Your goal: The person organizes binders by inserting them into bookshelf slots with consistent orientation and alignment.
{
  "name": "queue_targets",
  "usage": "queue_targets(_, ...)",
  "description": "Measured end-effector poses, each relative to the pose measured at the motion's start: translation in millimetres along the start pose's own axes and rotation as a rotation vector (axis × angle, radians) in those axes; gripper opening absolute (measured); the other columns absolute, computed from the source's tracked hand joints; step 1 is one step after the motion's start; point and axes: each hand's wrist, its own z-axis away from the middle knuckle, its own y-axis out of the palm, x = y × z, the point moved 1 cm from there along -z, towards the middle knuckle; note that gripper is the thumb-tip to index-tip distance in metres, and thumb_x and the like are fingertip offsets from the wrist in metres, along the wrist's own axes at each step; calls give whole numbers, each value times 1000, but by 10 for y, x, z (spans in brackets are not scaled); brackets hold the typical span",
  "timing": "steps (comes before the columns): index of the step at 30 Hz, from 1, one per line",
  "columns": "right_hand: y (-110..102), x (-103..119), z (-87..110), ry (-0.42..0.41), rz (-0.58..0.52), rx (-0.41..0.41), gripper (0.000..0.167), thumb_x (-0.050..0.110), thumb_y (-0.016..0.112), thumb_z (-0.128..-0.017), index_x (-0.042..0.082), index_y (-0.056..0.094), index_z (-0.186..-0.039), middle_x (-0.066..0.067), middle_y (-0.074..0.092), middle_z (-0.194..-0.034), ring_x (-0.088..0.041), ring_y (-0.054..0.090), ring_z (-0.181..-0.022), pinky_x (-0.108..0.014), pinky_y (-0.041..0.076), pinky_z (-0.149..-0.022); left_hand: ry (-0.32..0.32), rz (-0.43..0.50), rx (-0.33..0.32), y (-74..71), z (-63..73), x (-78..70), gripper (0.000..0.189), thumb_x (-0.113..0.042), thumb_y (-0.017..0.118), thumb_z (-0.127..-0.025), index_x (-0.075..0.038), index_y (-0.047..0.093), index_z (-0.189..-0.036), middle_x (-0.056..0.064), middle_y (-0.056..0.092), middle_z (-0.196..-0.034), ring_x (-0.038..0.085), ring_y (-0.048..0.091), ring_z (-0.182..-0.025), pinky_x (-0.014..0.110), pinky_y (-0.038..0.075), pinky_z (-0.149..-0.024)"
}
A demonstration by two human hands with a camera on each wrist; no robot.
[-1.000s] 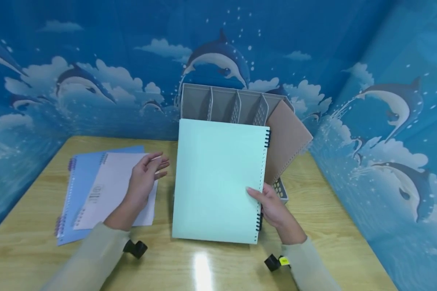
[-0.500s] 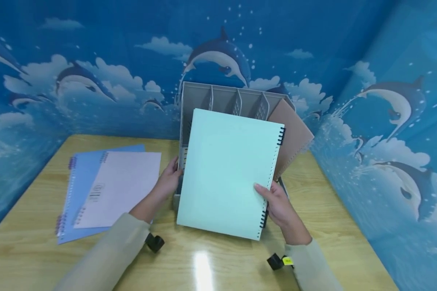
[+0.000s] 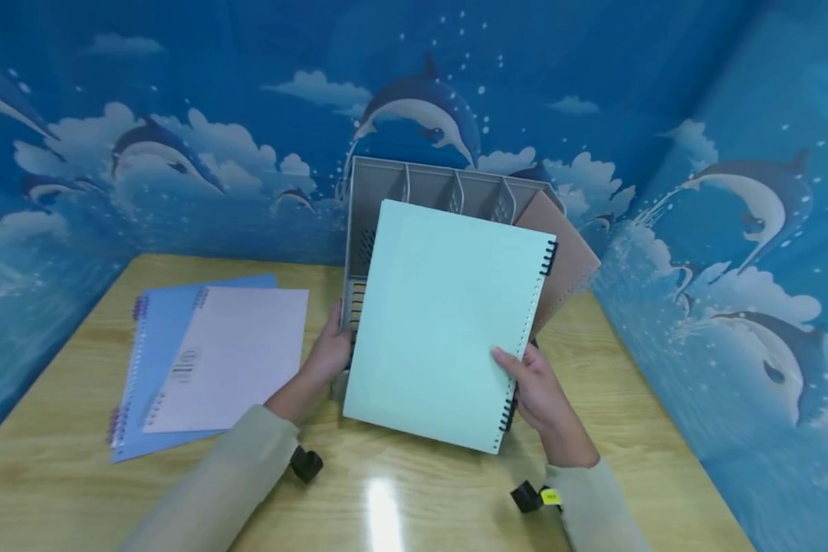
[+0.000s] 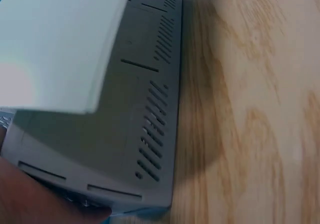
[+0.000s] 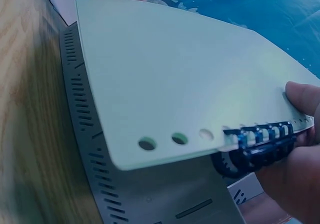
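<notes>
One notebook point(image 3: 448, 322), right hand point(image 3: 540, 389) pinching; left hand point(image 3: 327, 353) (seemingly) gripping organizer point(image 3: 379, 182).

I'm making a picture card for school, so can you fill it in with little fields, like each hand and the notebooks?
Right hand: holds a rectangular, mint-green, black-ringed notebook, tilted
Left hand: grips the left side of a grey plastic file holder
Right end of holder: rectangular brown notebook, leaning
Left of holder: rectangular pale-pink notebook, lying on a rectangular light-blue notebook
Surface: yellowish wood-grained table
Background: blue dolphin-printed backdrop
</notes>
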Motion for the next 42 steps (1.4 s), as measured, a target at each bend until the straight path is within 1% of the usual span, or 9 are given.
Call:
queue_targets(4, -28, 35, 17, -16, -1, -17, 28, 13, 43, -104, 24, 58, -126, 5, 69, -114, -13, 68, -97, -31, 57, -81, -27, -64, -2, -18, 5, 15, 64, -4, 27, -101, -17, 0, -158, 21, 16, -159, 41, 15, -144, 56, 15, -116)
queue_targets(8, -68, 78, 37, -34, 14, -45, 28, 12, 43, -105, 25, 60, -123, 6, 70, -112, -12, 68, -96, -29, 57, -80, -24, -125, -13, -30, 18, 24, 67, -2, 30, -99, -17, 1, -158, 26, 21, -156, 45, 24, -140, 60, 26, -111)
queue_targets(11, -97, 122, 50, -53, 34, -79, 28, 12, 43, -105, 26, 61, -120, 7, 70, -110, -11, 68, -95, -28, 57, -80, -15, -150, -19, -23, 21, 38, 68, -1, 31, -98, -17, 1, -158, 26, 21, -156, 46, 26, -139, 60, 31, -109)
queue_targets(18, -118, 235, 68, -91, 36, -210, 27, 14, 46, -104, 30, 63, -117, 9, 70, -109, -9, 68, -95, -26, 56, -79, 11, -168, -23, 5, 20, 44, 68, 0, 31, -97, -15, 4, -158, 24, 22, -156, 44, 26, -140, 56, 25, -113)
queue_targets(22, -87, 288, 52, -144, 11, -288, 25, 13, 47, -103, 27, 65, -113, 9, 71, -106, -8, 68, -94, -24, 55, -80, 20, -175, -31, 14, 28, 24, 69, 1, 32, -96, -13, 6, -157, 25, 23, -156, 44, 25, -140, 55, 23, -115)
queue_targets(28, 2, 330, 29, -314, -63, -406, 23, 7, 51, -101, 19, 67, -111, 5, 71, -106, -9, 67, -96, -23, 54, -85, -14, -208, -40, -17, 41, 23, 68, -1, 33, -96, -11, 4, -157, 24, 19, -157, 44, 20, -142, 55, 16, -117)
queue_targets(34, 83, 354, 33, -516, -91, -506, 21, 5, 52, -100, 10, 65, -115, 0, 68, -108, -12, 65, -99, -24, 53, -87, -14, -178, -19, -36, 51, 24, 69, 0, 31, -96, -14, 4, -157, 22, 20, -158, 43, 21, -142, 56, 16, -116)
queue_targets(38, 117, 391, 26, -609, -90, -566, 22, 7, 52, -100, 4, 63, -119, -3, 67, -110, -15, 64, -102, -26, 52, -91, -15, -151, -7, -44, 55, 15, 69, 1, 31, -96, -15, 3, -157, 21, 19, -158, 41, 19, -143, 55, 14, -117)
queue_targets(42, 136, 421, 5, -692, -156, -602, 21, 5, 51, -100, -1, 61, -118, -7, 68, -105, -16, 66, -97, -28, 53, -89, -43, -145, -1, -54, 62, 11, 69, 1, 30, -97, -17, 1, -158, 18, 15, -160, 40, 16, -145, 54, 11, -118)
